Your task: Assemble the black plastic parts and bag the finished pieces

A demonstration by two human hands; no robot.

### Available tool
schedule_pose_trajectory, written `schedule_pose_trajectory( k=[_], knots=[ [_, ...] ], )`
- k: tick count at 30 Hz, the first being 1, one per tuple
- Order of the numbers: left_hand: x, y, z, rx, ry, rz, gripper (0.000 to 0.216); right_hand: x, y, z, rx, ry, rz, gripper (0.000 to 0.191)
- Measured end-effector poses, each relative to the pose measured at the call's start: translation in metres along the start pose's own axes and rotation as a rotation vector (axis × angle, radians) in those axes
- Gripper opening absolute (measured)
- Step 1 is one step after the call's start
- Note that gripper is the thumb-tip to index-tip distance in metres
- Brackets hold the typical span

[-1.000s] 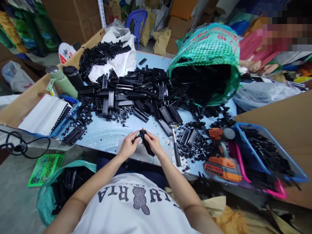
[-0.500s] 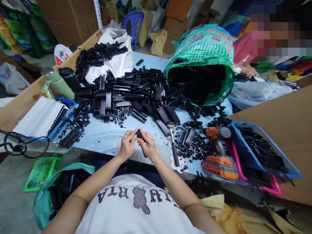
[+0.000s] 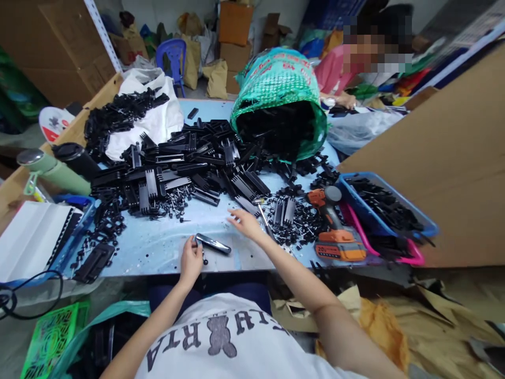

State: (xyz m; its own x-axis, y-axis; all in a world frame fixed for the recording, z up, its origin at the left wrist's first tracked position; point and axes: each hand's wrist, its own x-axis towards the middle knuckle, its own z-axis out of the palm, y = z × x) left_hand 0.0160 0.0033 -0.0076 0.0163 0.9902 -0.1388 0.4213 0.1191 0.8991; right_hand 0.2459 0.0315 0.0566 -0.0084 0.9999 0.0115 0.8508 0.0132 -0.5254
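Note:
My left hand point(image 3: 191, 261) is closed, thumb and fingers at the near-left end of a long glossy black plastic piece point(image 3: 215, 244) with rounded ends. The piece is low over the table's front edge; I cannot tell whether it rests on the surface. Just below, beside my thumb, shows a small dark pin-like part point(image 3: 204, 258). My right hand point(image 3: 248, 225) is apart from it, holding nothing, fingers stretched left over the blue tabletop point(image 3: 169, 237). Right of that hand lies a hammer point(image 3: 266, 220), partly hidden by the forearm. Comb-ended black plastic pieces point(image 3: 240, 187) lie heaped beyond my hands.
An orange cordless drill point(image 3: 335, 226) stands at right beside a blue basket point(image 3: 394, 231) of black parts. A green woven sack point(image 3: 276, 92) spills parts at the back. Screws point(image 3: 177, 200) lie loose mid-table. A green bottle point(image 3: 59, 173) stands left. A co-worker's hand point(image 3: 346, 100) is beyond.
My hands were together on a black piece; now they are apart. The right has let go and moved right with fingers extended, while the left stays at the piece. The view has shifted right.

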Motion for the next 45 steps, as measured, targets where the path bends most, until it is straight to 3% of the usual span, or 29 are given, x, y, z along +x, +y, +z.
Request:
schedule_pose_trajectory(
  k=[2,4,7,10,12,15,18,22,25,28,31,33,35,38,42,45],
  knots=[
    [0.0,-0.001,-0.007,0.273,-0.014,0.266,0.05,0.015,0.026,-0.031,-0.104,0.148,0.13,0.04],
    [0.003,0.007,-0.014,0.479,-0.136,0.519,0.045,0.032,0.054,-0.063,-0.251,0.311,0.289,0.045],
    [0.013,0.024,-0.02,0.653,-0.412,0.667,0.034,0.057,0.094,-0.107,-0.437,0.523,0.655,0.058],
    [0.021,0.035,-0.022,0.711,-0.577,0.698,0.035,0.07,0.125,-0.133,-0.423,0.37,0.95,0.064],
    [0.023,0.037,-0.024,0.753,-0.621,0.718,0.04,0.071,0.136,-0.141,-0.364,0.24,0.985,0.055],
    [0.023,0.034,-0.026,0.845,-0.576,0.7,0.038,0.067,0.136,-0.144,-0.334,0.198,0.922,0.041],
    [0.02,0.029,-0.032,0.87,-0.476,0.653,0.037,0.054,0.119,-0.144,-0.367,0.211,0.831,0.039],
    [0.012,0.04,-0.035,0.745,-0.262,0.725,0.048,0.018,0.068,-0.146,-0.404,0.278,0.485,0.035],
    [0.009,0.062,-0.027,0.649,-0.038,0.84,0.049,-0.014,0.018,-0.138,-0.047,0.125,0.198,0.026],
    [0.008,0.08,-0.013,0.559,-0.036,0.897,0.035,-0.035,-0.022,-0.115,0.408,-0.126,0.042,0.032],
    [0.001,0.081,0.0,0.371,-0.141,0.859,0.025,-0.043,-0.04,-0.078,0.716,0.002,-0.018,0.053],
    [-0.006,0.077,0.005,0.248,-0.175,0.783,0.024,-0.045,-0.041,-0.051,0.796,0.091,-0.119,0.062],
    [-0.01,0.07,0.007,0.231,-0.245,0.734,0.023,-0.047,-0.037,-0.027,0.729,0.059,-0.241,0.06],
    [-0.003,0.057,0.002,0.479,-0.39,0.68,0.029,-0.051,-0.025,-0.007,0.399,-0.087,-0.346,0.049],
    [0.012,0.045,-0.009,0.768,-0.55,0.613,0.022,-0.055,-0.003,0.001,-0.13,-0.406,-0.473,0.044],
    [0.013,0.045,-0.011,0.786,-0.568,0.654,0.028,-0.062,0.008,0.005,-0.356,-0.481,-0.456,0.043]
  ],
)
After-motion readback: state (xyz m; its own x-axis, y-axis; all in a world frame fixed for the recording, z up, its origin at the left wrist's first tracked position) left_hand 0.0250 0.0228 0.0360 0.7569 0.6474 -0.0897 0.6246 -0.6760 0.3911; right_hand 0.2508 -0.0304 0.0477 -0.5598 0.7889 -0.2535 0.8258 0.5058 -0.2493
